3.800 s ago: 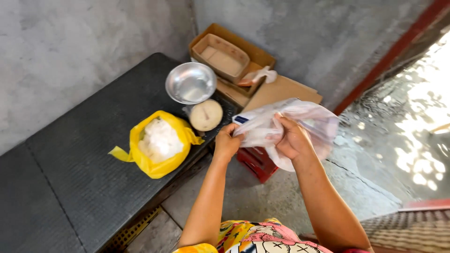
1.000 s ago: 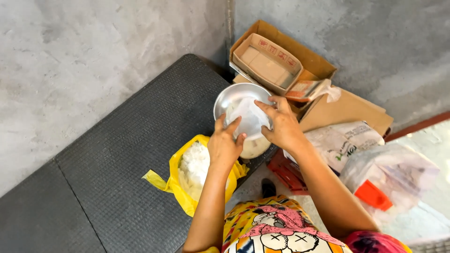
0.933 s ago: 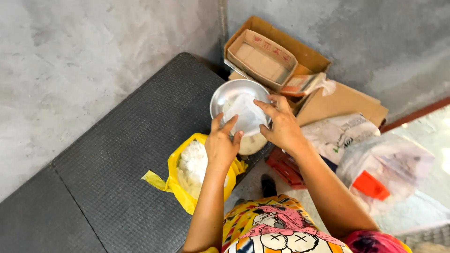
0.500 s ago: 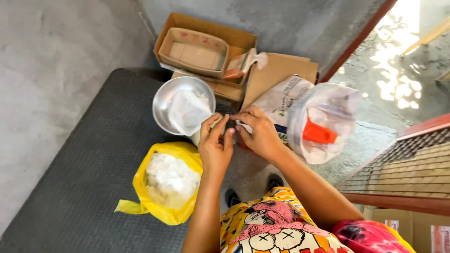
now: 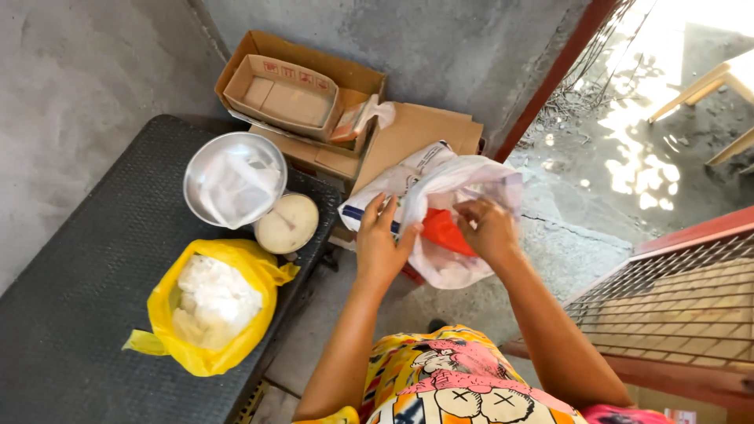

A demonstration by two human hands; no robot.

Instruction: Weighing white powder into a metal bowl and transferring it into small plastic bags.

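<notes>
Both hands' fingers (image 5: 382, 210) grip a translucent white bag (image 5: 463, 188) beside brown cardboard boxes (image 5: 314, 94).

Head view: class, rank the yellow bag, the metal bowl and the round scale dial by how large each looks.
1. Yellow bag, largest.
2. Metal bowl. It sits farther from the camera than the bag, so the gap is unsure.
3. Round scale dial, clearly smallest.

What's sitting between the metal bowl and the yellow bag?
In the head view, a round cream dial scale lies between metal bowl and yellow bag.
</notes>
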